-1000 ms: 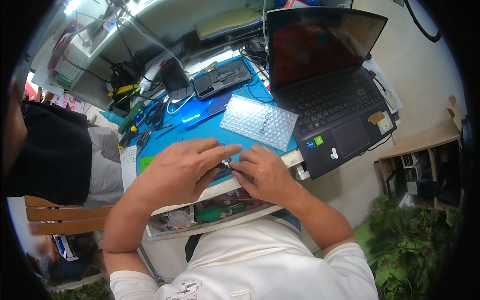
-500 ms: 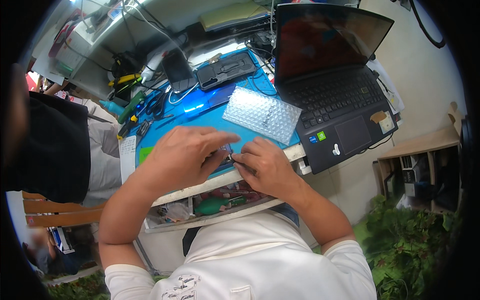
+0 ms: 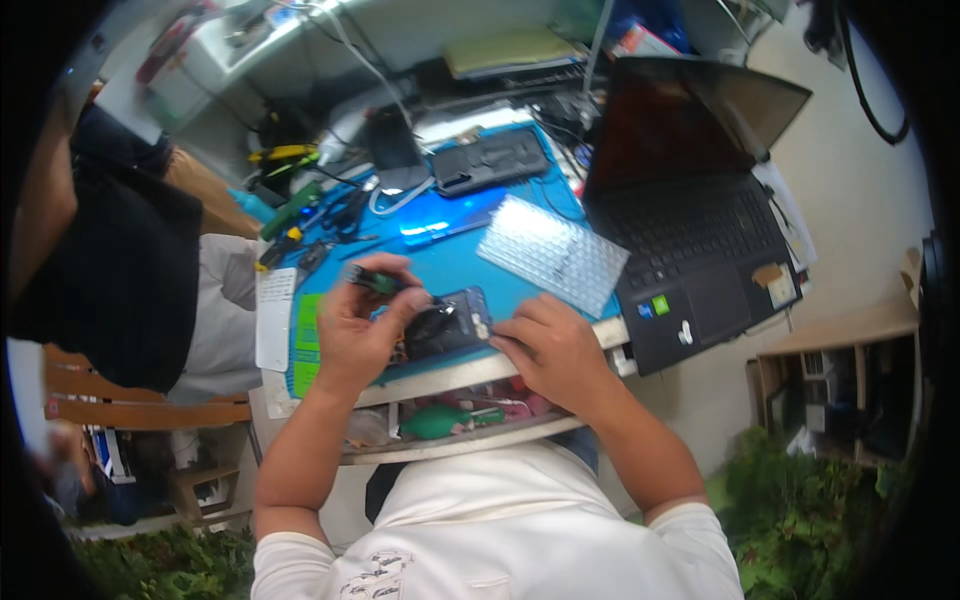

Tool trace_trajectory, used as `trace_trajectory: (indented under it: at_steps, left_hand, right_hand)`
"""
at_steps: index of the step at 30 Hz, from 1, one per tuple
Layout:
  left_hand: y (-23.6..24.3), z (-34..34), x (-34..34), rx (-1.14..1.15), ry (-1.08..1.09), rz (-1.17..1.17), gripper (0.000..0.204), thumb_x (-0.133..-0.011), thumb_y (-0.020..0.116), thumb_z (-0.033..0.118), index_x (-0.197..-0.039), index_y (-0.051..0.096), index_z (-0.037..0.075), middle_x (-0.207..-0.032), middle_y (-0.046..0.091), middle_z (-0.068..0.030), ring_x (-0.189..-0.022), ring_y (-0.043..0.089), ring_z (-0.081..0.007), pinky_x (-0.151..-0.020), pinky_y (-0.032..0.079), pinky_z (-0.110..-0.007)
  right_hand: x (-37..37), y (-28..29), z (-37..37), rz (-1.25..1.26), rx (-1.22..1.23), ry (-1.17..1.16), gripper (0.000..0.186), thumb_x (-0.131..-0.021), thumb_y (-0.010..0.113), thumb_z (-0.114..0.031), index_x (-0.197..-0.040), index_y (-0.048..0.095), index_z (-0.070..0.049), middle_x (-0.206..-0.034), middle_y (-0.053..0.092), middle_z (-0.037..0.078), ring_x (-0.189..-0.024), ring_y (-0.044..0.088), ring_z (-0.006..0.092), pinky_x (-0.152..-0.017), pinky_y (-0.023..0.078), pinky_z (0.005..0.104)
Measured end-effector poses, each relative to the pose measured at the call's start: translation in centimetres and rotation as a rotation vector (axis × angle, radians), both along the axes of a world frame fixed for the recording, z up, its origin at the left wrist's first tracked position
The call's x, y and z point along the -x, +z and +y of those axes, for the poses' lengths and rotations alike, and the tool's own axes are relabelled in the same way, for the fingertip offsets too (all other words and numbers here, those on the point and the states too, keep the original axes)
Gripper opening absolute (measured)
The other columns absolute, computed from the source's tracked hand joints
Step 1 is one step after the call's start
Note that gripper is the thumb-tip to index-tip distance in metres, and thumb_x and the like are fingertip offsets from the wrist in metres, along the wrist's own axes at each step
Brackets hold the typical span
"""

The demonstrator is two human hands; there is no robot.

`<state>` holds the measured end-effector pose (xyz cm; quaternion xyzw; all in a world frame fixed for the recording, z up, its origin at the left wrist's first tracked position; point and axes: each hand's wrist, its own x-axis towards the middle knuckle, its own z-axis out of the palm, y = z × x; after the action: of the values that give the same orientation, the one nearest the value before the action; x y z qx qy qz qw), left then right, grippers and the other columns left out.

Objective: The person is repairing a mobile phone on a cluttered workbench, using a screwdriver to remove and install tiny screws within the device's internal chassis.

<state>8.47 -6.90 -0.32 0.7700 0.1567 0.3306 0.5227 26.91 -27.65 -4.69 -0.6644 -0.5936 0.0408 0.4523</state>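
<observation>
An opened phone [image 3: 462, 322] lies on the blue mat near the table's front edge, its dark inside and a lighter right end showing. My left hand [image 3: 362, 325] is closed around a slim tool that looks like a screwdriver [image 3: 374, 281], with a dark green handle. The tool's tip is blurred above the phone. At the phone's right end my right hand [image 3: 552, 352] has thumb and fingers pinched together at the edge. Whether a small part sits between those fingertips is hidden.
Behind the phone lie a bubble-wrap pouch [image 3: 553, 252], a shiny blue sheet [image 3: 450, 217], a black phone case [image 3: 490, 162] and another phone [image 3: 397, 150]. A laptop [image 3: 700, 230] stands open at the right. Tools [image 3: 300, 215] crowd the left; a half-open drawer [image 3: 440, 422] is below. Someone [image 3: 110, 250] stands left.
My left hand has drawn back left and now shows a tool in its grip. The phone is more exposed. My right hand stays at its right end; the view has shifted.
</observation>
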Motion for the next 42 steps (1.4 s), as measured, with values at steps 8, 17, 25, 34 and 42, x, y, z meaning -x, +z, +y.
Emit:
trace_trajectory:
  at_steps: [8,17,25,34,42]
  left_hand:
    - [0.3,7.1,1.5,0.13,0.288,-0.076,0.076,-0.106,0.08,0.001,-0.168,0.037,0.006,-0.112,0.079,-0.0112,-0.097,0.079,-0.0168,-0.086,0.066,-0.031]
    - [-0.4,7.2,-0.4,-0.217,0.306,0.06,0.098,-0.105,0.081,-0.002,-0.181,0.021,0.009,-0.114,0.08,-0.0127,-0.098,0.08,-0.0162,-0.09,0.066,-0.03]
    - [-0.3,7.4,-0.3,-0.283,0.315,0.134,0.095,-0.104,0.083,0.0,-0.179,0.026,0.009,-0.115,0.08,-0.0116,-0.097,0.08,-0.0155,-0.088,0.065,-0.03]
    - [-1.0,7.6,-1.2,-0.308,0.316,0.091,0.091,-0.104,0.082,-0.001,-0.177,0.03,0.011,-0.116,0.079,-0.0117,-0.098,0.082,-0.0176,-0.088,0.066,-0.031]
    - [-1.1,7.6,-1.7,-0.361,0.324,0.127,0.088,-0.103,0.084,0.001,-0.174,0.034,0.012,-0.116,0.08,-0.0129,-0.096,0.084,-0.0198,-0.085,0.068,-0.033]
  right_hand:
    - [0.2,1.3,0.0,-0.072,0.043,0.005,0.023,-0.096,0.086,-0.009,-0.117,0.085,-0.001,-0.101,0.073,0.01,-0.092,0.069,0.031,-0.081,0.058,0.0438]
    - [0.2,1.6,0.1,-0.071,0.045,0.013,0.023,-0.094,0.087,-0.008,-0.116,0.085,0.0,-0.101,0.074,0.01,-0.091,0.069,0.0313,-0.08,0.058,0.0441]
    - [0.3,1.4,0.1,-0.066,0.022,0.006,0.023,-0.093,0.088,-0.007,-0.115,0.085,-0.001,-0.1,0.074,0.01,-0.091,0.069,0.031,-0.079,0.058,0.0441]
    - [0.3,1.4,0.1,-0.057,0.017,0.002,0.022,-0.093,0.088,-0.007,-0.114,0.085,-0.001,-0.099,0.074,0.011,-0.09,0.069,0.0311,-0.078,0.058,0.0443]
    - [0.3,1.3,0.1,-0.062,0.016,0.002,0.023,-0.093,0.088,-0.007,-0.114,0.085,0.0,-0.099,0.074,0.01,-0.09,0.069,0.0307,-0.079,0.057,0.0437]
